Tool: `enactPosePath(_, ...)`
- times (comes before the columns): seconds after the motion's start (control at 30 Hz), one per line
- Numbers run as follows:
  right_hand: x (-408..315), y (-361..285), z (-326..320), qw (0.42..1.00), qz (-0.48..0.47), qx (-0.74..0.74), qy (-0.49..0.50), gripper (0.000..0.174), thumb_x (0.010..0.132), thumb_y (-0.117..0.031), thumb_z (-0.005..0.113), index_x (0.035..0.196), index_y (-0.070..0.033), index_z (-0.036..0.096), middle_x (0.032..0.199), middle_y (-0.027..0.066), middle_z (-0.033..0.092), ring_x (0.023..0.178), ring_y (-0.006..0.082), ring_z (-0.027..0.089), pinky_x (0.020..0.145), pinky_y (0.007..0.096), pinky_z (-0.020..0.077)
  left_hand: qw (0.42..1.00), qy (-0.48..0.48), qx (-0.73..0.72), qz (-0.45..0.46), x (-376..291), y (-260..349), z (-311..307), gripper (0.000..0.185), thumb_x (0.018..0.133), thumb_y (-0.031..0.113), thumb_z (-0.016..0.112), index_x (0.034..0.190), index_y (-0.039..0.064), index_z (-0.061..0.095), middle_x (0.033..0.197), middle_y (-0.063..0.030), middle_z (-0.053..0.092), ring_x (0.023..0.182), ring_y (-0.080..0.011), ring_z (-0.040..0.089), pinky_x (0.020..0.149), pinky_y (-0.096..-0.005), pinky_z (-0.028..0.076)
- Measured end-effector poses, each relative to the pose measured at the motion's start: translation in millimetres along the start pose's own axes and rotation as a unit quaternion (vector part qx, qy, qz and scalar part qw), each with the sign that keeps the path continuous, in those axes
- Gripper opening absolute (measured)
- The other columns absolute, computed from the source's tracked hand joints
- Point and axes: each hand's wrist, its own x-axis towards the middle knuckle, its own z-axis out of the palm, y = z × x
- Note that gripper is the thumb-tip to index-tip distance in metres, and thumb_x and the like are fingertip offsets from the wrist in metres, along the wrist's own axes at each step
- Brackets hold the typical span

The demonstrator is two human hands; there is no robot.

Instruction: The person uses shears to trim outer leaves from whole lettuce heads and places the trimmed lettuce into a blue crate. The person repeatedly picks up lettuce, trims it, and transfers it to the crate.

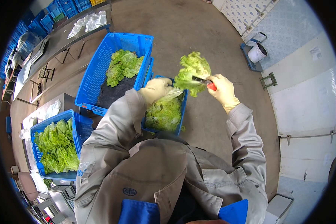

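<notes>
My right hand point(221, 91), in a cream rubber glove, grips a knife point(202, 80) with a red handle and a short dark blade. A leafy green lettuce head point(192, 67) is held up against the same hand, behind the blade. My left hand point(156, 90), gloved alike, is curled over a low blue crate point(184, 112). Just below its fingers is a pale lettuce leaf point(172, 94); whether they grip it is hidden. Loose lettuce leaves point(163, 114) fill much of that crate.
To the left stands a larger blue crate point(92, 75) with some lettuce point(124, 65) on a dark liner. Nearer is another blue crate point(75, 131) full of lettuce point(57, 145). A long metal table point(58, 36) runs behind. At right, a white bucket point(256, 53) sits on a blue trolley point(247, 60).
</notes>
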Motion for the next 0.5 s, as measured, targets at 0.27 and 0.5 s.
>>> enactPosePath(0.27, -5, -29, -14, 0.980, -0.159, -0.070, -0.097, 0.049, 0.075, -0.023, 0.084, 0.121, -0.019, 0.065, 0.111, 0.0020, 0.067, 0.097, 0.0258, 0.070, 0.079, 0.0434, 0.0578, 0.882, 0.160, 0.145, 0.419, 20, 55, -35, 0.053, 0.080, 0.020, 0.080, 0.130, 0.010, 0.066, 0.122, -0.0123, 0.069, 0.124, -0.0331, 0.059, 0.108, -0.0467, 0.045)
enactPosePath(0.5, -4, -43, -14, 0.977, -0.198, -0.021, -0.072, 0.052, 0.070, -0.017, 0.083, 0.120, -0.019, 0.069, 0.110, 0.0016, 0.068, 0.092, 0.0267, 0.070, 0.076, 0.0420, 0.0570, 0.933, -0.073, 0.171, 0.308, 38, 61, -29, 0.041, 0.082, 0.019, 0.083, 0.121, 0.009, 0.074, 0.113, -0.0129, 0.070, 0.118, -0.0336, 0.062, 0.103, -0.0463, 0.048)
